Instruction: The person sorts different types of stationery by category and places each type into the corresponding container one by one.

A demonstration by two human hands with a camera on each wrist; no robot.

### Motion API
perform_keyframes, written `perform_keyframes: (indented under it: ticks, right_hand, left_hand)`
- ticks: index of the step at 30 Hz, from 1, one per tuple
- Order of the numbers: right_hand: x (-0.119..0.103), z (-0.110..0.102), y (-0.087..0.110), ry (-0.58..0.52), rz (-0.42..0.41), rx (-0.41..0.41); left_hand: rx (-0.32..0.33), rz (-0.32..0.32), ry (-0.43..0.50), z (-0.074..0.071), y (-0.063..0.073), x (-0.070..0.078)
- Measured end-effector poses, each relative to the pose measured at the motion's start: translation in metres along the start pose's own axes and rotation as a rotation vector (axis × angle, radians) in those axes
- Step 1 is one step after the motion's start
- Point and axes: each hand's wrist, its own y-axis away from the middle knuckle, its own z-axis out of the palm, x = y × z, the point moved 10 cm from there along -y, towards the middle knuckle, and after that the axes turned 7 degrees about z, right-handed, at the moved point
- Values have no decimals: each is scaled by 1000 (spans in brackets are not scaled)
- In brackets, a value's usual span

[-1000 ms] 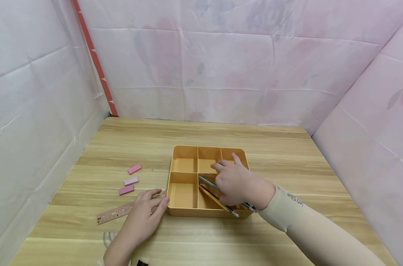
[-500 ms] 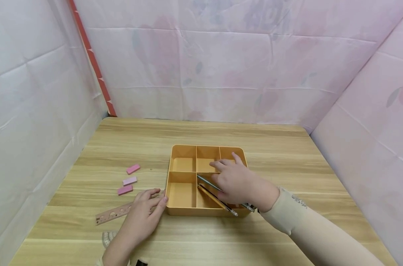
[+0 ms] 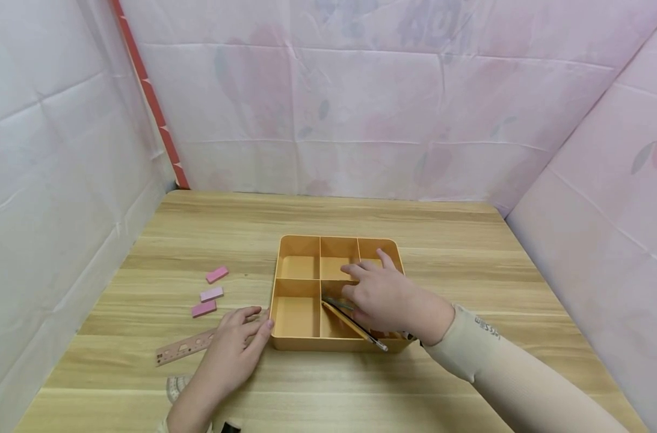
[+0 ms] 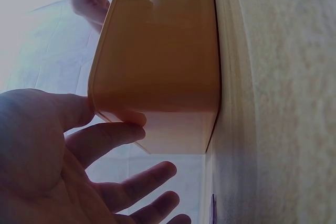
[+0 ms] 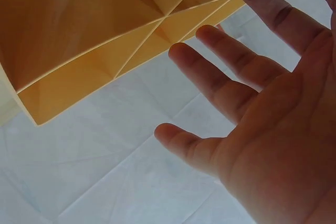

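An orange organizer box (image 3: 307, 344) with several compartments sits on the table. My right hand (image 3: 385, 297) is over its right side, outer fingers spread. Thumb and index finger pinch a teal pencil (image 3: 335, 302) low in the front middle compartment, mostly hidden under the hand. A yellow pencil (image 3: 346, 320) and a dark pencil (image 3: 367, 332) slant beside it, ends resting over the front rim. My left hand (image 3: 233, 349) is at the box's front left corner. In the left wrist view its thumb touches the rim and its index finger (image 4: 107, 137) lies along the side wall, other fingers spread.
Left of the box lie two pink erasers (image 3: 204, 309) and a paler one (image 3: 212, 294). A pink ruler (image 3: 182, 350) and a clear protractor (image 3: 175, 388) are partly behind the left arm. A black object (image 3: 231, 427) shows at the bottom edge. Cloth walls surround the table.
The teal pencil's far end has dropped lower in the front middle compartment, and its near end has slipped mostly out of sight under the right hand. Both hands have stayed nearly still.
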Motion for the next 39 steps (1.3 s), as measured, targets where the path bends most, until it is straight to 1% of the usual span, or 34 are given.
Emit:
perform_keyframes:
  ticks: [4,10,16,22,25,28,32,37,39]
  right_hand:
    - [2,-2,3,-23,6,11]
    - [12,-9,13,-91,47,49]
    - [25,-14,27,-142,81,133]
    - [38,-13,45,-233,142,180]
    - [43,-13,55,-246,165,225]
    - [48,-14,66,-242,186,289]
    - [55,-13,82,-287,226,357]
    - [62,-8,101,-324,270,419]
    - [65,-4,106,-335,293,428]
  left_hand:
    - [-2,-1,3,0,0,1]
    - [0,-2,4,1,1,0]
    - [4,-2,1,1,0,-1]
    - [7,1,-5,1,0,0]
    - [4,-1,-6,1,1,0]
    - [2,-3,-6,2,1,-1]
    - [-2,-1,-3,3,2,-1]
    - [-4,6,-1,3,0,-1]
    - [-2,7,0,2,0,-1]
